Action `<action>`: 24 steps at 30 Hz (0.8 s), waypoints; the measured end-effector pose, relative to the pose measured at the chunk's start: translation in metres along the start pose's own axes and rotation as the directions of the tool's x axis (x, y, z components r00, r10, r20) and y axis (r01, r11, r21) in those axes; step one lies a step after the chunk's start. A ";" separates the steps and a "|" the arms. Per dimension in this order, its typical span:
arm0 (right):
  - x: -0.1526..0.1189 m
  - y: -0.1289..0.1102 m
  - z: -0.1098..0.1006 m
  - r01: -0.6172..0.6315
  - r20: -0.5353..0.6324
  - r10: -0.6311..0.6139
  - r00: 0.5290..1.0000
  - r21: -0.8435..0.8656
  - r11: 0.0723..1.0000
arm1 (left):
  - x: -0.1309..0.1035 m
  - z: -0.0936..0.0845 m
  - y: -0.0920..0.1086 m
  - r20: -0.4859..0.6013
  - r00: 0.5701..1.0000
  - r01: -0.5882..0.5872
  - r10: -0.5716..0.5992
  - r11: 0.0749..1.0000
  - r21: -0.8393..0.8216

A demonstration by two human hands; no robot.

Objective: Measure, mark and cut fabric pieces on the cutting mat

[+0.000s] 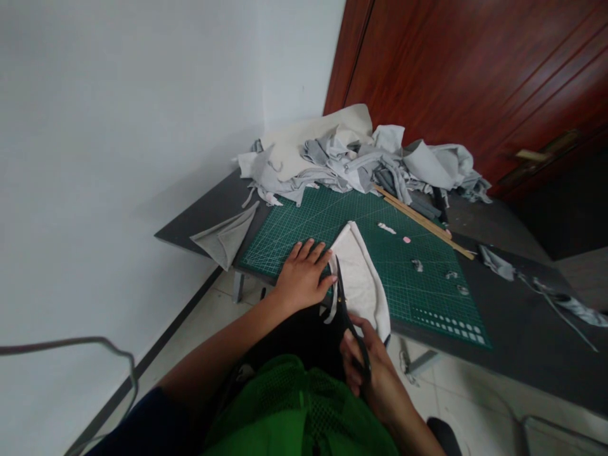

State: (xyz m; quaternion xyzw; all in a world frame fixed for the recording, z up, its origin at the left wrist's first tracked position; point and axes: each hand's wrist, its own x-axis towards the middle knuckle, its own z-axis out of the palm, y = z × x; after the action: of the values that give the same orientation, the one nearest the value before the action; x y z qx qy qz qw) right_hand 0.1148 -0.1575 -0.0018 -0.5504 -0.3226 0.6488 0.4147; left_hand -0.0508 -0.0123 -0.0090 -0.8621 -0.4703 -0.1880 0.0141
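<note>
A white piece of fabric (360,269) lies on the green cutting mat (304,221), its lower end hanging over the table's front edge. My left hand (304,275) rests flat with fingers spread, partly on the mat, its fingertips and thumb at the fabric's left edge. In my right hand (368,361) are black-handled scissors (341,292), the fingers wrapped through the handles. The blades point away from me and lie along the left side of the fabric, where a narrow strip (332,310) hangs down.
Grey and white fabric scraps (351,158) are heaped at the back. A wooden ruler (422,218) lies slantwise on the mat, near small scraps and a pink piece (406,240). A folded grey fabric piece (227,237) overhangs the table's left edge. A wall and a wooden door (456,76) stand behind.
</note>
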 end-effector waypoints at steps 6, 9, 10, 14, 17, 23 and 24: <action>0.000 0.000 -0.007 -0.019 0.013 0.017 1.000 0.104 0.994 | 0.000 0.000 0.000 -0.008 1.000 -0.002 0.002 1.000 -0.007; 0.000 0.001 -0.009 -0.034 0.013 0.032 0.999 0.142 0.989 | 0.000 -0.001 0.000 0.001 1.000 0.000 0.000 1.000 -0.007; -0.001 0.002 -0.009 -0.031 0.011 0.030 0.999 0.146 0.989 | 0.000 -0.001 0.000 0.004 1.000 0.000 0.000 1.000 -0.008; -0.001 0.000 -0.005 -0.020 -0.005 0.020 1.000 0.152 0.988 | 0.000 0.000 -0.001 0.005 1.000 -0.002 0.002 1.000 -0.012; 0.000 -0.002 -0.002 -0.009 -0.003 0.010 1.000 0.144 0.990 | 0.000 0.000 -0.001 -0.002 1.000 -0.002 0.002 1.000 -0.015; 0.003 -0.003 -0.005 -0.023 0.000 0.023 1.000 0.141 0.990 | 0.000 -0.002 -0.001 0.007 1.000 0.000 0.000 1.000 -0.016; 0.003 -0.003 -0.006 -0.028 0.004 0.028 1.000 0.138 0.990 | 0.000 -0.002 -0.001 0.010 1.000 0.002 -0.002 1.000 -0.016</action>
State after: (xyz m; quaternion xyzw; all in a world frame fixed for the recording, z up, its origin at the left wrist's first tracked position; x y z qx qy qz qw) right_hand 0.1207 -0.1538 -0.0013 -0.5242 -0.2696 0.6758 0.4425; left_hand -0.0519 -0.0118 -0.0073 -0.8628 -0.4696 -0.1872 0.0048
